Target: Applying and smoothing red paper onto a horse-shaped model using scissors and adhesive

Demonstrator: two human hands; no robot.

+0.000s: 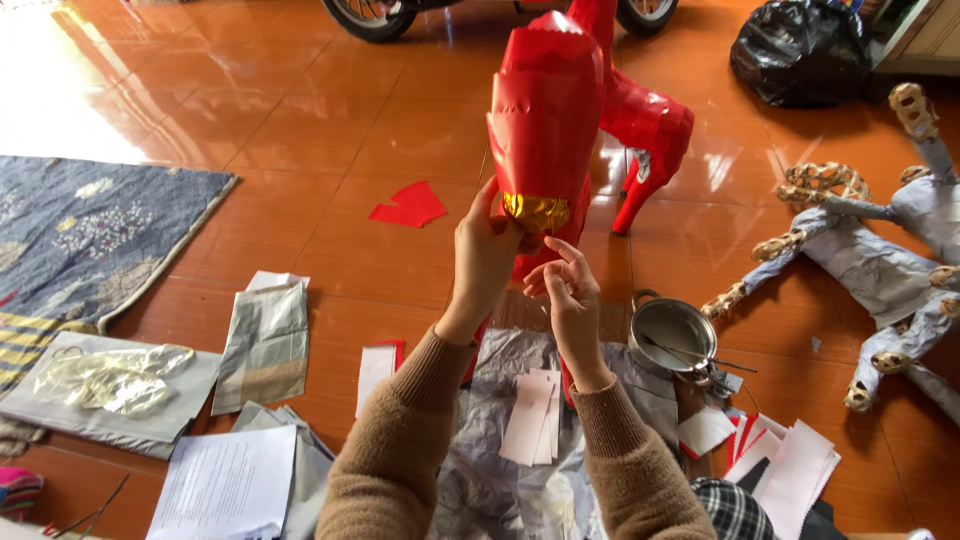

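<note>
Red paper-covered animal figure (pixel 560 110) stands on the tiled floor (pixel 300 130) before me. My left hand (pixel 487 250) closes its grip on the gold foil band (pixel 536 211); my right hand (pixel 568 290) pinches just below. I judge it light, hollow and easily crushed, so I'd hold by the frame, gently.

Both arms in tan knit sleeves reach up from the near edge, forearms converging toward centre. Left hand (pixel 487 250) raised higher, palm turned right, fingers curled, thumb up. Right hand (pixel 568 296) just below and right of it, fingers spread, fingertips pinching inward.
</note>
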